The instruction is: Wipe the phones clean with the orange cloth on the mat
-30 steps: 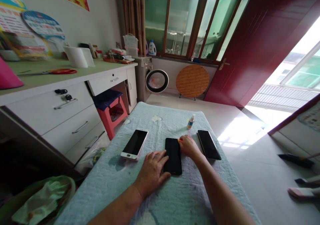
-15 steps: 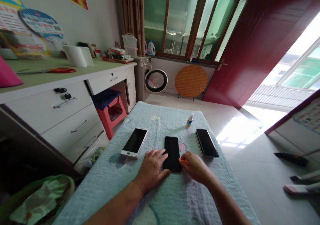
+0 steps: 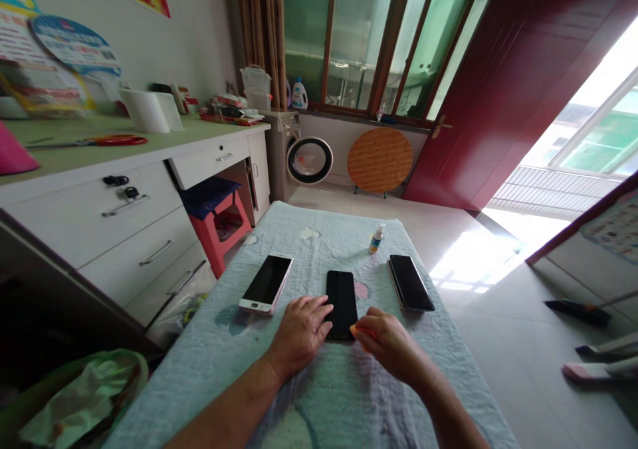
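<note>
A black phone [image 3: 341,303] lies flat on the pale blue cloth [image 3: 309,396]. My left hand [image 3: 302,333] rests at its left edge, fingers spread, fingertips on the phone. Pinched in my right hand [image 3: 386,343] is a small orange piece [image 3: 365,337], which touches the phone's lower right edge. A white phone [image 3: 268,283] lies to the left, on top of something thin. To the right, another dark phone [image 3: 411,283] lies on a light-coloured item. Behind them stands a small spray bottle [image 3: 377,239].
A desk [image 3: 194,138] with scissors [image 3: 119,141] and a paper roll [image 3: 149,111] runs along the left. A red stool [image 3: 219,226] and a green bin [image 3: 142,376] flank the cloth-covered surface. Behind are a washing machine [image 3: 282,143] and a round wooden board [image 3: 379,160].
My right hand has moved the orange piece down along the phone's right edge to near its lower corner. My left thumb has drawn up closer to the fingers.
</note>
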`<state>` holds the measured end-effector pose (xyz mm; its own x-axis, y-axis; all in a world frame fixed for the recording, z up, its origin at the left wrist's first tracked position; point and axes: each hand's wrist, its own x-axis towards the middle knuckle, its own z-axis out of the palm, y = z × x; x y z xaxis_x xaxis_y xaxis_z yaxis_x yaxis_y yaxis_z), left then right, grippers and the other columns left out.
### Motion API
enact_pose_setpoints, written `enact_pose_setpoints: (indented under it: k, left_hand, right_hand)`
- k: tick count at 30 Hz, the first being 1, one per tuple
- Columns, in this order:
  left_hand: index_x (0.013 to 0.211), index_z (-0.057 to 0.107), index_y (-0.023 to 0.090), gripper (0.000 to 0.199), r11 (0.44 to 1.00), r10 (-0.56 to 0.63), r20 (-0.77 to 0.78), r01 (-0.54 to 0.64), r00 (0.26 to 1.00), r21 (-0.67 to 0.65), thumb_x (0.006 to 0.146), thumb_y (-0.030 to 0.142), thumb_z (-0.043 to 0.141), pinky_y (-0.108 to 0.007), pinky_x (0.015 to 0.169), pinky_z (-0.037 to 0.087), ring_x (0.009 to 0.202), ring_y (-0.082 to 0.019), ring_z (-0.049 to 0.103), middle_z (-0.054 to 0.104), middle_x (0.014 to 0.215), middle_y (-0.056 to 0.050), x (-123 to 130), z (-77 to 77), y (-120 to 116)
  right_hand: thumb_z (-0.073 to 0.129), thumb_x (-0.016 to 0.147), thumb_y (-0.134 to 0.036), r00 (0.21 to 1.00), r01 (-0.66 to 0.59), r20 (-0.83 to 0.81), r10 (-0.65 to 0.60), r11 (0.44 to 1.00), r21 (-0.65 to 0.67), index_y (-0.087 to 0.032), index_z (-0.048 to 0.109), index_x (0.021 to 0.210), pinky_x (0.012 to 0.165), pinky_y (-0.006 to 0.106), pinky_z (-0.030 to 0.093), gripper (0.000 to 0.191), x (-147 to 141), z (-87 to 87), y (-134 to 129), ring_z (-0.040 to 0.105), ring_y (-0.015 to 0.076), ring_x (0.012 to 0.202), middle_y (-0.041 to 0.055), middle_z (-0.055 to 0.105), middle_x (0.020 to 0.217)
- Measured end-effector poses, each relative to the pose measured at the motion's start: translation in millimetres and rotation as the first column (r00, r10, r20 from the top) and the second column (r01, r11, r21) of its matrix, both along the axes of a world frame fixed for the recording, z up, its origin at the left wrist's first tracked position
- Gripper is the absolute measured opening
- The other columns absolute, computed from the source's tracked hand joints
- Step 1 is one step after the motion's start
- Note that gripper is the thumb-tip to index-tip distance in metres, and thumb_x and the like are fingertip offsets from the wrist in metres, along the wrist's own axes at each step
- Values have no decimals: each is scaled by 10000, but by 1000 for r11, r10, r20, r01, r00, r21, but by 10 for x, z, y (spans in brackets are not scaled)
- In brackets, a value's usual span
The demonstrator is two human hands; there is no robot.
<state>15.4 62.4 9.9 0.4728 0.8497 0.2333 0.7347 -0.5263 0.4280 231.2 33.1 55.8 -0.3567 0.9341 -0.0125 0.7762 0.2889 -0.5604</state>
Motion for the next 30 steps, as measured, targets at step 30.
enact_pose_setpoints:
  k: [30]
  left_hand:
    - [1203, 648, 257, 340, 998, 6, 10, -5, 1000, -63, 870, 199, 615, -439, 1030, 388, 1190, -253, 510, 592, 1328, -31, -17, 39, 51]
  right_hand:
    - [555, 898, -134, 950, -208, 298, 95, 903, 376, -210, 606, 938, 646, 258, 304, 100, -525, -434, -60, 464, 144, 770, 15, 556, 889]
